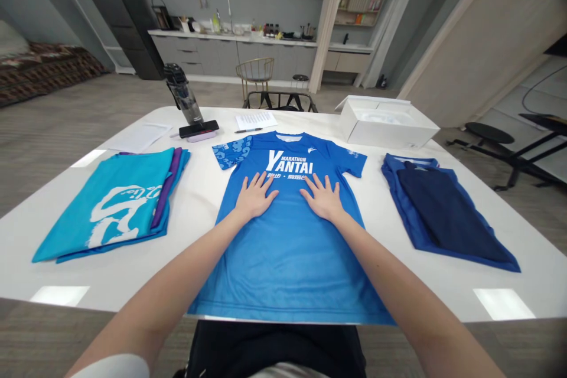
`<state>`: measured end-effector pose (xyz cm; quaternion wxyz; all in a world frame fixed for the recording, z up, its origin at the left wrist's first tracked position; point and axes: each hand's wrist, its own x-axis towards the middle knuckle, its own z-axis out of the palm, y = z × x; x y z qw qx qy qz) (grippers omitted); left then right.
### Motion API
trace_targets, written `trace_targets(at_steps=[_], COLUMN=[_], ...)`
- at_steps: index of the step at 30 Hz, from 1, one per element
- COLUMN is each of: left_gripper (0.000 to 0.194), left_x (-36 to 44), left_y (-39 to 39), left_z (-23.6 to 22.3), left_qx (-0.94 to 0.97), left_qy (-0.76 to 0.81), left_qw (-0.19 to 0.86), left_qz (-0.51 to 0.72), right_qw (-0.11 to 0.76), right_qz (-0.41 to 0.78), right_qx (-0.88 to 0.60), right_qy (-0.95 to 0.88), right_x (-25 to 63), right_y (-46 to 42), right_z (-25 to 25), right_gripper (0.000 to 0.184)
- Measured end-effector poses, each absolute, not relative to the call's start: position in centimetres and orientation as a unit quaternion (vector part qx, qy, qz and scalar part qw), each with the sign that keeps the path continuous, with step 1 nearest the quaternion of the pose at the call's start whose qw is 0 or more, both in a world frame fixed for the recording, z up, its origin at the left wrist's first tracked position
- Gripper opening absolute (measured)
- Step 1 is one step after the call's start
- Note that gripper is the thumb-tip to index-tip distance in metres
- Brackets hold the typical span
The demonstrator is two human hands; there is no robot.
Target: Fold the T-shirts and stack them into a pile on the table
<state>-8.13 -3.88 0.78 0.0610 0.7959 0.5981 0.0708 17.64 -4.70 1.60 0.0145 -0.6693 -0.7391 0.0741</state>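
A blue T-shirt [287,248] with white "Marathon Yantai" lettering lies spread face up on the white table, its collar away from me and its hem at the near edge. My left hand [254,196] rests flat on its chest, just below the left part of the lettering, fingers spread. Level with it on the right, my right hand [324,196] also lies flat with its fingers apart. Both hands touch the fabric and hold nothing. The shirt's left sleeve has a lighter swirl pattern.
On the left lies a folded pile of turquoise, purple and blue clothes [119,207]. Folded dark navy and blue garments [447,207] lie on the right. Toward the back are a handheld vacuum [188,97], papers [257,120], a pen [248,130] and a white box [385,130].
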Motion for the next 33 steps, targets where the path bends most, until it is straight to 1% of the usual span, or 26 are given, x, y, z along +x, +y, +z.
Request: trace_targets(at_steps=[3, 6, 11, 14, 17, 22, 27, 33], left_gripper=[0.069, 0.073, 0.075, 0.075, 0.076, 0.077, 0.076, 0.073], left_x=[-8.8, -8.6, -7.5, -7.2, -7.4, -8.5, -9.7, -10.1], left_y=[-5.3, -4.9, -0.4, 2.7, 5.3, 8.9, 11.0, 11.4], left_z=[0.5, 0.6, 1.2, 1.4, 1.2, 0.5, 0.2, 0.5], left_qx=[0.788, 0.782, 0.782, 0.781, 0.774, 0.752, 0.721, 0.705], left_qy=[0.608, 0.616, 0.615, 0.616, 0.624, 0.651, 0.687, 0.704], left_qw=[0.058, 0.066, 0.076, 0.085, 0.094, 0.091, 0.081, 0.076], left_qz=[0.073, 0.069, 0.071, 0.063, 0.044, 0.04, 0.047, 0.047], right_qw=[0.018, 0.016, 0.033, 0.026, 0.021, 0.037, 0.056, 0.061], right_qz=[0.069, 0.077, 0.059, 0.073, 0.091, 0.093, 0.092, 0.09], right_qx=[-0.675, -0.681, -0.672, -0.679, -0.699, -0.72, -0.767, -0.791], right_qy=[-0.734, -0.728, -0.737, -0.73, -0.709, -0.687, -0.632, -0.602], right_x=[19.9, 20.7, 18.3, 16.8, 16.5, 17.6, 19.7, 21.9], right_y=[-5.1, -4.2, -0.1, 2.6, 5.0, 8.6, 11.3, 12.9], right_z=[1.1, 1.2, 1.8, 1.9, 1.7, 1.2, 0.7, 0.5], right_gripper=[0.077, 0.08, 0.076, 0.074, 0.076, 0.079, 0.083, 0.088])
